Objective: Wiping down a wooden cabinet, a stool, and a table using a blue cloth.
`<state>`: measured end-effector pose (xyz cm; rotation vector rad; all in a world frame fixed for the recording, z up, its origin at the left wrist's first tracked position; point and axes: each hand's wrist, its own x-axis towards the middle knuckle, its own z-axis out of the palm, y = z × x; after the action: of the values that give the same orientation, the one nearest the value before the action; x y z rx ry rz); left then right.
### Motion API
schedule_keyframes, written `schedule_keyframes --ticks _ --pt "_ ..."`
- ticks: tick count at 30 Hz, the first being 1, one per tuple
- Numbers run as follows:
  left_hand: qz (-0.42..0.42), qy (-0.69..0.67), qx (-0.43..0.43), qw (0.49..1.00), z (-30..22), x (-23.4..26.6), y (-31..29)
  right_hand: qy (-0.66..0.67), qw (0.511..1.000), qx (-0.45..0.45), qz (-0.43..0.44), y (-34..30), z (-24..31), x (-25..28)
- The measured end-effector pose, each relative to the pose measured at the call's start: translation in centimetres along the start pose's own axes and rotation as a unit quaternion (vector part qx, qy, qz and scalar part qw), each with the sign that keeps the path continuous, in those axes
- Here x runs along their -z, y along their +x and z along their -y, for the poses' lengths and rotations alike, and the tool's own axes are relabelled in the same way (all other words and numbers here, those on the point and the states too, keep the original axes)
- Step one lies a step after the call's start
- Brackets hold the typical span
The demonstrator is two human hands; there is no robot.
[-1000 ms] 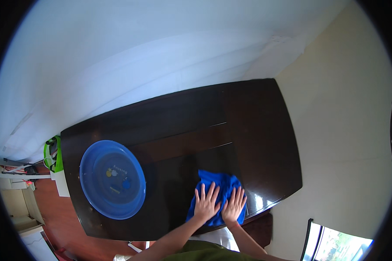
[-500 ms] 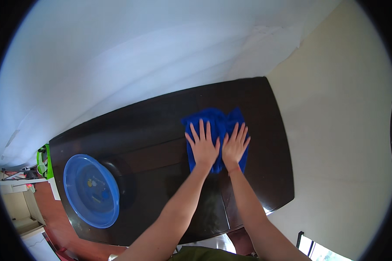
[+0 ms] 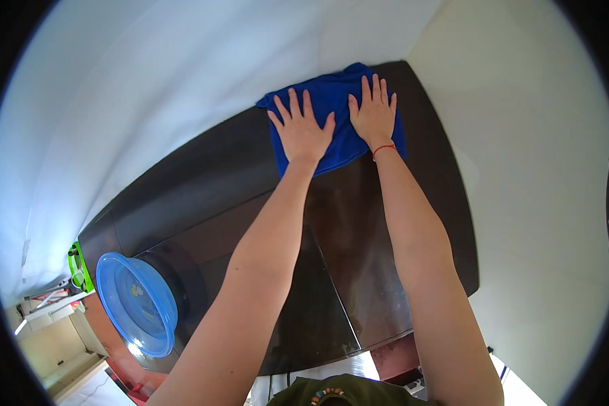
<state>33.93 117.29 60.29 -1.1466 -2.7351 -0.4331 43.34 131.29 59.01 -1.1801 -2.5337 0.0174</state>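
Observation:
A blue cloth (image 3: 338,145) lies spread on the dark wooden table (image 3: 216,162), its upper edge at the table's far edge by the wall. My left hand (image 3: 301,132) presses flat on the cloth's left half, fingers spread and pointing away from me. On the right half rests my right hand (image 3: 373,115), also flat, thumb apart and the other fingers stretched out. A red string bracelet (image 3: 384,149) circles my right wrist. Both arms reach far forward across the tabletop.
A light blue plastic basin (image 3: 162,291) with a printed pattern inside stands at the table's left end. A white wall (image 3: 183,81) runs along the far side, and a cream wall (image 3: 521,176) borders the right. A green item (image 3: 80,267) sits beyond the left edge.
Both hands have slid the cloth away from me, from mid-table to the far edge. The cloth now looks flatter and more spread out. The basin stays on the table's left end.

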Motion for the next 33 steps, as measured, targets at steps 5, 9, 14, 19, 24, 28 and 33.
schedule_keyframes --ticks 5,9,14,19,24,28,33 --pt "0.026 0.001 -0.065 0.998 -0.4 1.0 -2.1 -0.018 0.999 -0.037 -0.019 -4.7 -2.6 2.0" --pt "0.037 -0.032 -0.1 0.994 -5.2 2.6 -9.2 -0.028 0.996 -0.076 -0.026 -11.8 -6.4 5.6" --pt "0.097 -0.115 -0.18 0.972 -9.3 5.4 -18.7 -0.06 0.989 -0.137 0.0 -23.5 -10.3 11.8" --pt "0.164 -0.158 -0.253 0.94 -12.2 8.6 -30.1 -0.079 0.973 -0.214 0.019 -36.3 -12.0 17.3" --pt "0.226 -0.15 -0.314 0.91 -10.0 11.4 -39.7 -0.057 0.957 -0.277 0.059 -45.2 -8.1 20.1" --pt "0.281 -0.097 -0.323 0.898 -3.0 14.4 -44.7 0.014 0.959 -0.269 0.087 -51.2 -1.0 20.8" --pt "0.324 -0.06 -0.296 0.897 6.3 16.7 -48.9 0.139 0.941 -0.228 0.206 -54.9 6.3 21.9"
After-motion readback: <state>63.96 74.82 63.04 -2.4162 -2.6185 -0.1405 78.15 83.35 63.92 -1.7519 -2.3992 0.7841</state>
